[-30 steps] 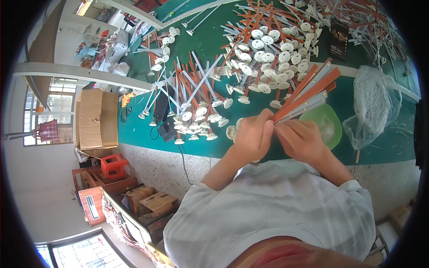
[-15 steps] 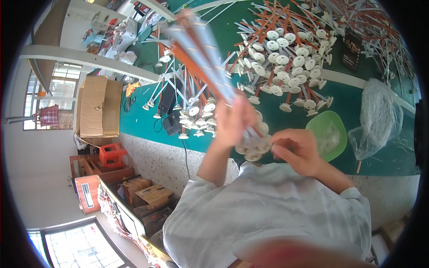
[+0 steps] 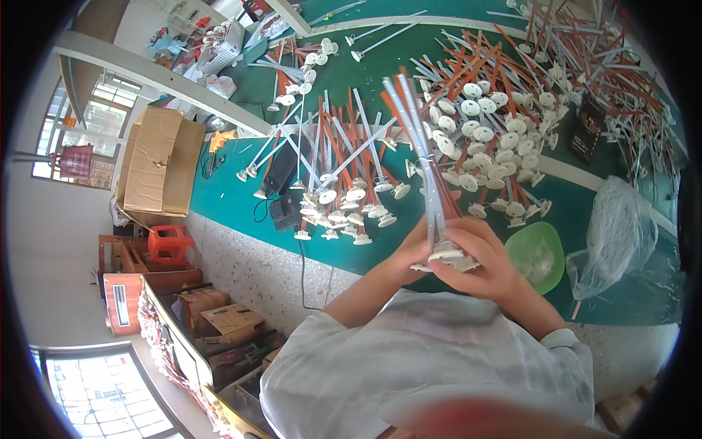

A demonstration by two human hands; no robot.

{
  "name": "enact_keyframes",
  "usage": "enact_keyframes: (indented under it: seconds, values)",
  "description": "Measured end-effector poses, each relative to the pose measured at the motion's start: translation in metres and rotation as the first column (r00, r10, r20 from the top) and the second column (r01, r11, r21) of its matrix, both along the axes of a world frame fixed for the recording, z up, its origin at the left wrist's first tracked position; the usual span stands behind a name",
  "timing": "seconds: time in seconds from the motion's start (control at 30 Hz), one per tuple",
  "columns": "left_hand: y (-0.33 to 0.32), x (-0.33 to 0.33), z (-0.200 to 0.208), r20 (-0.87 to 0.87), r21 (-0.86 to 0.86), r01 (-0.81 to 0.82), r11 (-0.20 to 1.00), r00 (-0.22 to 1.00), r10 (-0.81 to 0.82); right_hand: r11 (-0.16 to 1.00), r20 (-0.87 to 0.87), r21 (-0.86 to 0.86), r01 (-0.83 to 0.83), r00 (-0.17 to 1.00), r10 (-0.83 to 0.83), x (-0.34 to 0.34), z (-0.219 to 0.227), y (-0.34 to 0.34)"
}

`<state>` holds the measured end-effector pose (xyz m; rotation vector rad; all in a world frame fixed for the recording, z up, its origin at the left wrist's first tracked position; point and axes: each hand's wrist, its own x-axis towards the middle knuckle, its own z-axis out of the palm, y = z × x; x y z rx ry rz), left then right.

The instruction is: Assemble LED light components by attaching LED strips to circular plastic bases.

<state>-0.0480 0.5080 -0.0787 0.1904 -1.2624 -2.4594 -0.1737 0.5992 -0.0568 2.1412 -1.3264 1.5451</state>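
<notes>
Head view: both hands meet a little right of centre in the lower half of the frame, above the near edge of the green counter [image 3: 234,197]. The left hand [image 3: 409,256] and the right hand [image 3: 486,267] have their fingers closed round the lower end of a bundle of rods [image 3: 428,161], grey and orange sticks with white disc bases gathered at the bottom. The bundle stands nearly upright and fans out toward the upper middle of the frame.

The step in hand looks like squaring up the gathered rods so that their disc ends sit level. The next move would call for a firm hold low on the bundle, since the long tops splay and could slip apart.

Just left of the hands, a loose rod pile [image 3: 344,190] lies with its discs toward the counter's edge. A larger heap of rods [image 3: 497,110] spreads across the upper right. A green bowl [image 3: 537,252] sits just beside the right hand, and a clear plastic bag [image 3: 618,234] lies further right. A black box [image 3: 281,197] with a cable rests left of the pile. Cardboard boxes [image 3: 157,161] and a red stool [image 3: 168,241] stand at the left of the frame. The near pile and the bowl crowd the space on either side of the hands.
</notes>
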Motion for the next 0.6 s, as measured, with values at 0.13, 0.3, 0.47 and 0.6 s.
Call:
enact_keyframes:
  seconds: [0.13,0.3,0.47,0.6]
  values:
    - [0.0,0.012,-0.006,-0.02,0.188,-0.066,0.98,0.997,0.071,0.995,0.012,0.1,0.024,1.0,-0.026,0.005,0.003,-0.004]
    - [-0.045,0.028,0.012,0.138,0.329,-0.258,0.908,0.965,0.223,0.999,0.13,0.029,0.039,0.991,-0.043,-0.014,0.005,0.009]
    - [-0.215,0.054,0.04,0.2,0.17,-0.191,0.967,0.967,0.156,0.946,0.044,0.201,0.254,0.963,-0.267,-0.028,0.011,0.037]
    - [-0.384,0.087,0.049,0.6,-0.355,-0.418,0.836,0.584,0.547,0.911,0.047,0.291,0.292,0.947,-0.319,-0.026,0.01,0.05]
